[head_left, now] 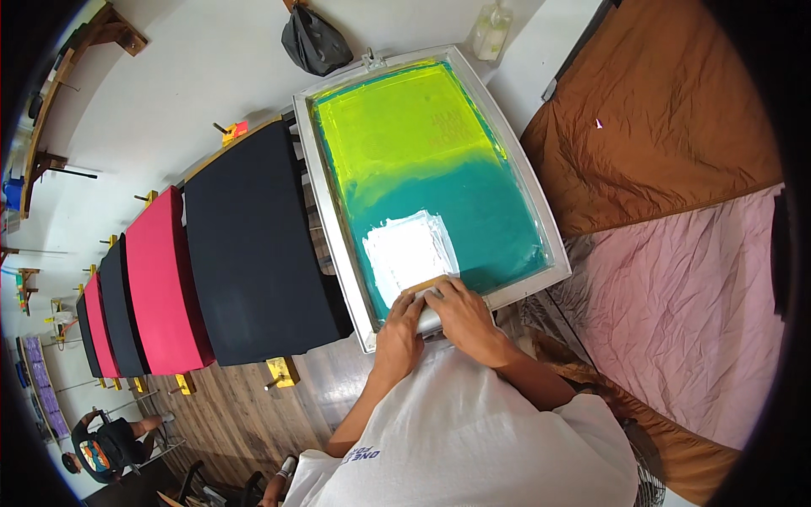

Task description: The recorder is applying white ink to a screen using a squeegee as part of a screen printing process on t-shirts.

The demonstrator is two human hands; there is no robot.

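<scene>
Both my hands grip a squeegee (428,284) with a wooden edge at the near end of a printing screen. My left hand (402,319) curls over its left part, and my right hand (454,306) presses on the right part, fingers bent. The screen's pale frame (333,228) surrounds teal mesh (494,224). A square patch of white ink (410,252) lies just beyond the squeegee. Bright yellow-green ink (393,127) covers the far half, with faint lettering at its right. The squeegee's blade is hidden under my fingers.
Left of the screen, a row of boards carries black fabric (253,245) and pink fabric (166,287). A black plastic bag (314,40) hangs at the far wall. Brown cloth (676,110) and pink cloth (676,313) drape at right. Another person (110,444) is at lower left.
</scene>
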